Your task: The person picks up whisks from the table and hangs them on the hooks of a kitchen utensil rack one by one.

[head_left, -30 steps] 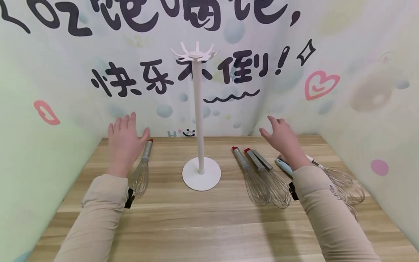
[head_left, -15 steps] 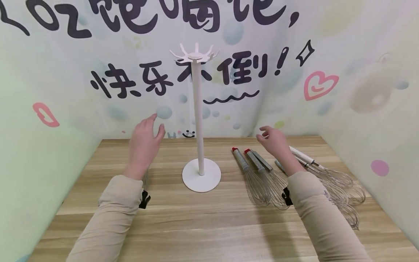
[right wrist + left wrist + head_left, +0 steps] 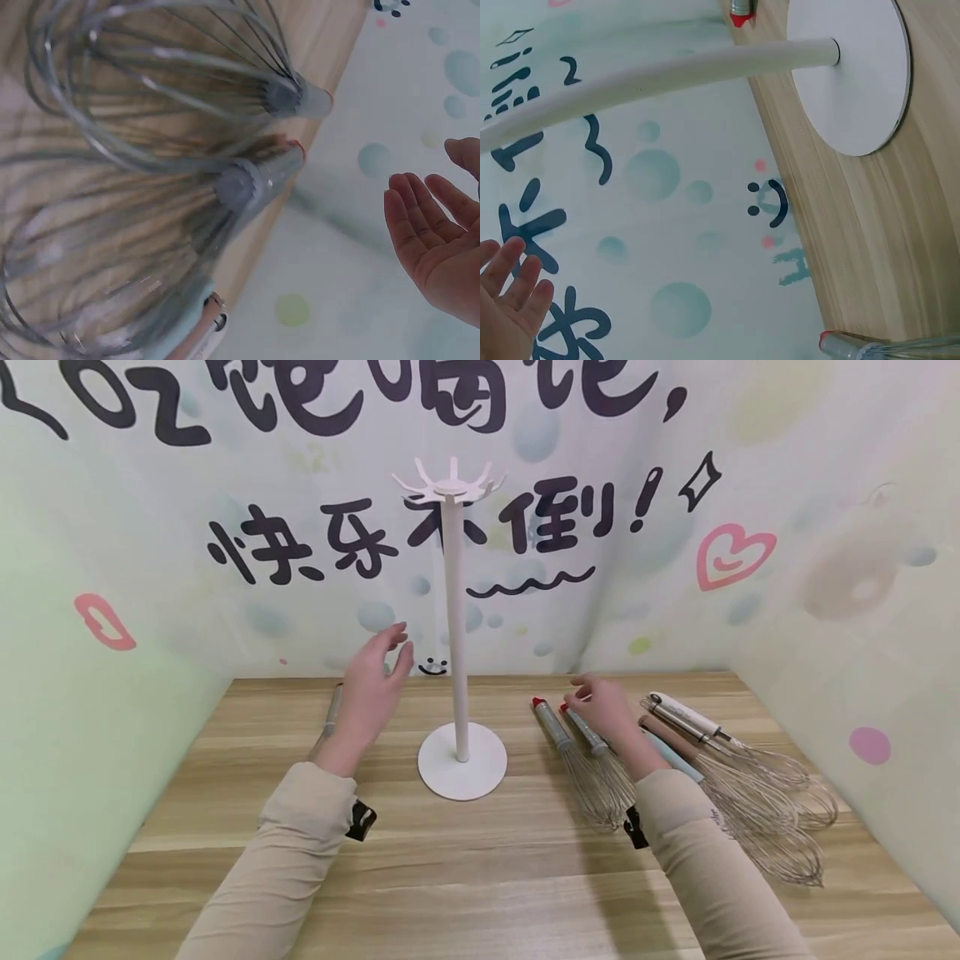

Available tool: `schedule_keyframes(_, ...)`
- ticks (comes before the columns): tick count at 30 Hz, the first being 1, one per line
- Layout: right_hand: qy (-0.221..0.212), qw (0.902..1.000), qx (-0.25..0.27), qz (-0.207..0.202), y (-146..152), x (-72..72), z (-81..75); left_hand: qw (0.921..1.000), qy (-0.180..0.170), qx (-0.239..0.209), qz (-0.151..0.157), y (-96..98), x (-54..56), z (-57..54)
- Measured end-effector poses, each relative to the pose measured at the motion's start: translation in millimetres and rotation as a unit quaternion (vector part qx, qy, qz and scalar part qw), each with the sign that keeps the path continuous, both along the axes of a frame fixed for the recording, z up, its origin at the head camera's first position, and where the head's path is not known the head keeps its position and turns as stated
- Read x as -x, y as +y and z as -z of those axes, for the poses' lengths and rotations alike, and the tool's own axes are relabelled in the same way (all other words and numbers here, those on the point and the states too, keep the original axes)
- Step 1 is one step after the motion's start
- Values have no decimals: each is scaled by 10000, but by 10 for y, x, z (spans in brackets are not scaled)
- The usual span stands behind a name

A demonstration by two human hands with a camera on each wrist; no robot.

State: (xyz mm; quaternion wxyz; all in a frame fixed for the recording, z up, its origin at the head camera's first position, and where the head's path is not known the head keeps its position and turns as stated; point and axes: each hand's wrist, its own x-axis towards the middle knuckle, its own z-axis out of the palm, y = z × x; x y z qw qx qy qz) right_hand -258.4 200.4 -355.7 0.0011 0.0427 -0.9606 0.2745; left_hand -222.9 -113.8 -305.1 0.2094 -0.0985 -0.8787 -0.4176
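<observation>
A white stand [image 3: 455, 627] with a round base and a ring of hooks on top rises from the table. Just left of its post my left hand [image 3: 371, 689] is raised, fingers relaxed and holding nothing. Behind that hand lies a whisk [image 3: 333, 714], mostly hidden by the forearm; its red-tipped handle shows in the left wrist view. My right hand [image 3: 606, 706] hovers over two grey-handled, red-tipped whisks, one nearer the stand [image 3: 551, 724] and one partly covered [image 3: 587, 727]. In the right wrist view the right fingers [image 3: 424, 217] are loosely bent with nothing between them.
Farther right lie more whisks, with a white handle [image 3: 686, 716], a brown handle [image 3: 666, 735] and a light blue handle [image 3: 672, 755], their wire loops overlapping. Printed fabric walls [image 3: 337, 610] enclose the wooden table [image 3: 465, 877] at the back and sides.
My left hand has moved right, from above the left whisk toward the stand's post. The right hand has moved left and down, over the red-tipped whisks, uncovering the whisks farther right.
</observation>
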Motion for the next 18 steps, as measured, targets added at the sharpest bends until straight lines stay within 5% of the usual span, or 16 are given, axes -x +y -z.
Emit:
schedule_keyframes(6, -2, 9996, 249, -150, -87, -10, 214, 9988, 19, 126, 472, 142, -45, -31)
schedule_keyframes(18, -258, 9995, 174, 17, -164, -60, 437, 9924, -131, -801, 928, 361, -53, -23)
